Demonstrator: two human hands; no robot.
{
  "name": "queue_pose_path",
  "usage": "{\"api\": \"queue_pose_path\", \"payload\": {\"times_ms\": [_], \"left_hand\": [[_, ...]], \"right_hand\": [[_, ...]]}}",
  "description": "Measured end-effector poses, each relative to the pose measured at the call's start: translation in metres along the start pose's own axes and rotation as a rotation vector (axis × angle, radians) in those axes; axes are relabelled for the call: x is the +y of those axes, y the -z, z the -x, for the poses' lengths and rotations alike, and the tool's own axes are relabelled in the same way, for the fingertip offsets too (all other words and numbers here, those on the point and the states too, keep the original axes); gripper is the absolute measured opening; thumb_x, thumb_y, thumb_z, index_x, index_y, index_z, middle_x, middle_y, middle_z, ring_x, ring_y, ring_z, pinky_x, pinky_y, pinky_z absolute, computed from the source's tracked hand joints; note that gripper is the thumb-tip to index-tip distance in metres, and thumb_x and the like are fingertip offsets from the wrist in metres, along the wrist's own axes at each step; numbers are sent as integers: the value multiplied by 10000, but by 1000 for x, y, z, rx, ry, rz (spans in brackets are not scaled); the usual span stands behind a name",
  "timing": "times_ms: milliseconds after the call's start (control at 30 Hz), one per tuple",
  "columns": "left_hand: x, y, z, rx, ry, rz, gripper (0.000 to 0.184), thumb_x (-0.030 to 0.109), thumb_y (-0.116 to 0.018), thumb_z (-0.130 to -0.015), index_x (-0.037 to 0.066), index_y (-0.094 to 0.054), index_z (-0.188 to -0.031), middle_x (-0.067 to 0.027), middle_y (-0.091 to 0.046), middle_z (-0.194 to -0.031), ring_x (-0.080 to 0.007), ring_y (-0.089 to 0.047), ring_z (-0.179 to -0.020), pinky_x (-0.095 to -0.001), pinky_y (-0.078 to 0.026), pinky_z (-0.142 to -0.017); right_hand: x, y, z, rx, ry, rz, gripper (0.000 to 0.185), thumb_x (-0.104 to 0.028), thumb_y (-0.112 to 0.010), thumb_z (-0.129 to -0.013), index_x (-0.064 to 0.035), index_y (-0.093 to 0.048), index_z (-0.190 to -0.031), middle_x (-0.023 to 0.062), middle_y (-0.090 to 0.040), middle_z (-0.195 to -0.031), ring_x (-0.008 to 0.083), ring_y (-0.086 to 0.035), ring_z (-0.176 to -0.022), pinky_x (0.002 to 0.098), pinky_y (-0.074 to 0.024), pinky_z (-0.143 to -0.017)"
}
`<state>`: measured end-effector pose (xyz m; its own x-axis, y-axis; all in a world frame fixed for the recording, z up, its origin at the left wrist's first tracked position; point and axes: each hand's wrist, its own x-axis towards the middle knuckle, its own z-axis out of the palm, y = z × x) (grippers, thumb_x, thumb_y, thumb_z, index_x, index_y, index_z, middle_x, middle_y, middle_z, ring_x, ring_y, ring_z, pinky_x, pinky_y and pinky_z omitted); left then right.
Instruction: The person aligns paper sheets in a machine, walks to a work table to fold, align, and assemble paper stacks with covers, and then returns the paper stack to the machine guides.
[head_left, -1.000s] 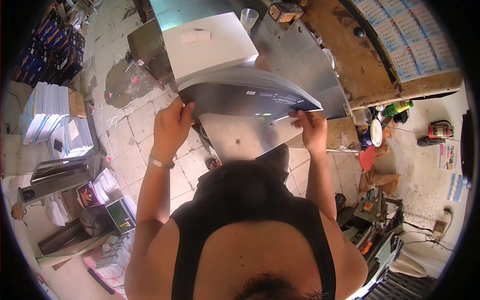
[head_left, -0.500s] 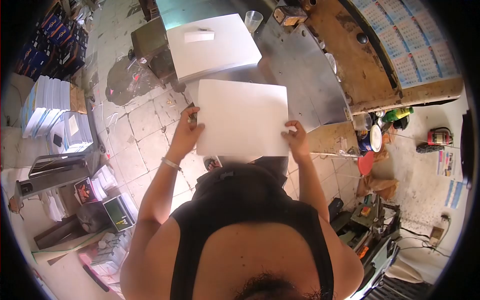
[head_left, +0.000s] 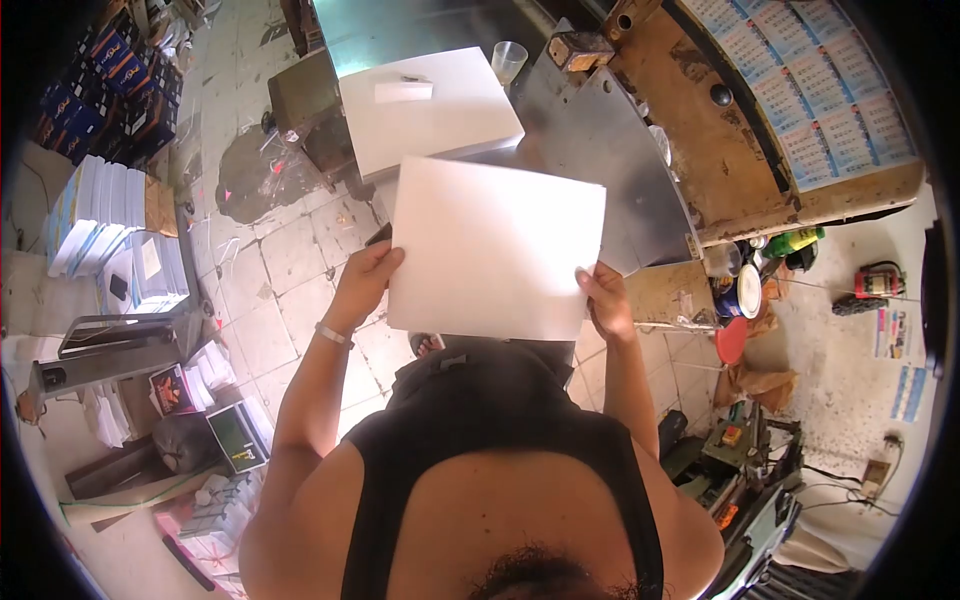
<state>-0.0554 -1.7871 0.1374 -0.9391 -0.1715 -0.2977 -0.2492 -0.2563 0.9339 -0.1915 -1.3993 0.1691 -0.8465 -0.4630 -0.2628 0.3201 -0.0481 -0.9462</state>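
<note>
A blank white stack of paper [head_left: 495, 250] is held up in front of my body, tilted slightly. At its left edge my left hand [head_left: 368, 277] is closed on it, thumb on top. My right hand [head_left: 608, 300] grips the opposite edge, thumb also on the upper face, its other fingers mostly hidden underneath. How many sheets I hold cannot be made out. Just beyond lies a larger white paper stack [head_left: 430, 125] on the metal table, with a small white block [head_left: 404, 92] and a small dark item on top of it.
A clear plastic cup [head_left: 509, 62] stands beside the far stack on the metal table [head_left: 610, 150]. Bundled booklets [head_left: 100, 215] fill a shelf at left. Calendar sheets [head_left: 810, 90] lie at upper right. A machine [head_left: 735, 450] stands at lower right.
The held paper has come a little closer to my body, shifted right and turned slightly clockwise. Both hands have moved lower with it, still gripping its side edges.
</note>
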Motion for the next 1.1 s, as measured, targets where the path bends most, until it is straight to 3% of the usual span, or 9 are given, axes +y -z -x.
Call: {"api": "queue_pose_path", "payload": {"times_ms": [200, 233, 367, 567, 800, 833, 933, 967, 1100], "left_hand": [[28, -1, 7, 61, -332, -81, 271, 69, -590, -1055, -14, -677, -1298, -31, -742, -1105, -126, -659, -1044, -294, -516, -930], [34, 1, 6, 11, -433, -132, 345, 15, -623, -1021, 0, -625, -1365, -52, -706, -1239, -133, -634, -1153, -301, -500, -993], [31, -3, -9, -43, -402, -96, 510, 10, -668, -983, 0, -495, -1462, -79, -623, -1383, -171, -578, -1294, -331, -465, -1083], [44, -13, -21, -26, -438, -19, 532, 87, -677, -1006, -3, -456, -1482, -98, -626, -1373, -178, -575, -1278, -360, -454, -1099], [43, -30, -19, 86, -444, -22, 432, 90, -665, -1023, 2, -524, -1422, -88, -652, -1336, -161, -604, -1220, -327, -488, -1045], [46, -32, -17, 104, -478, -18, 429, 88, -671, -1019, 6, -531, -1416, -82, -657, -1329, -157, -606, -1210, -321, -489, -1037], [43, -32, -19, 35, -553, -12, 466, 82, -683, -1009, 9, -521, -1439, -99, -631, -1385, -166, -583, -1254, -329, -471, -1066], [43, -30, -20, 60, -539, -138, 501, 53, -674, -1003, 0, -492, -1467, -116, -585, -1450, -179, -538, -1324, -342, -431, -1114], [29, -27, -26, 55, -581, -119, 546, -23, -609, -990, 9, -436, -1507, -125, -506, -1526, -206, -458, -1418, -372, -368, -1171]], "right_hand": [[-8, -4, 7, 126, 345, 122, 289, -120, -697, -1001, 12, -679, -1257, 73, -749, -1123, 143, -677, -996, 308, -516, -925], [-10, -7, 8, 163, 385, 147, 301, -125, -711, -990, 9, -678, -1258, 72, -747, -1127, 142, -677, -987, 302, -510, -930], [-20, -29, 5, 129, 381, 13, 375, -98, -760, -936, 15, -649, -1275, 79, -736, -1133, 164, -670, -1031, 321, -493, -978], [-19, -23, -5, 59, 305, 107, 319, -64, -767, -933, 21, -656, -1220, 71, -735, -1130, 171, -676, -1033, 334, -508, -959], [-7, -60, -16, 375, 541, 187, 338, 0, -734, -953, 38, -621, -1269, 81, -717, -1180, 150, -651, -1070, 309, -496, -977], [-9, -61, -13, 338, 523, 64, 376, 29, -739, -933, 44, -615, -1288, 95, -697, -1226, 159, -631, -1135, 314, -473, -1022], [-15, -53, -6, 273, 408, 214, 416, 46, -746, -916, 52, -602, -1306, 103, -696, -1232, 182, -626, -1172, 335, -454, -1065], [1, -42, -14, 233, 376, 191, 526, 58, -756, -895, 57, -547, -1378, 128, -667, -1292, 210, -608, -1228, 359, -440, -1101], [9, -42, -19, 266, 503, 86, 657, 60, -741, -896, 53, -438, -1479, 160, -565, -1430, 250, -508, -1368, 392, -353, -1193]]}}
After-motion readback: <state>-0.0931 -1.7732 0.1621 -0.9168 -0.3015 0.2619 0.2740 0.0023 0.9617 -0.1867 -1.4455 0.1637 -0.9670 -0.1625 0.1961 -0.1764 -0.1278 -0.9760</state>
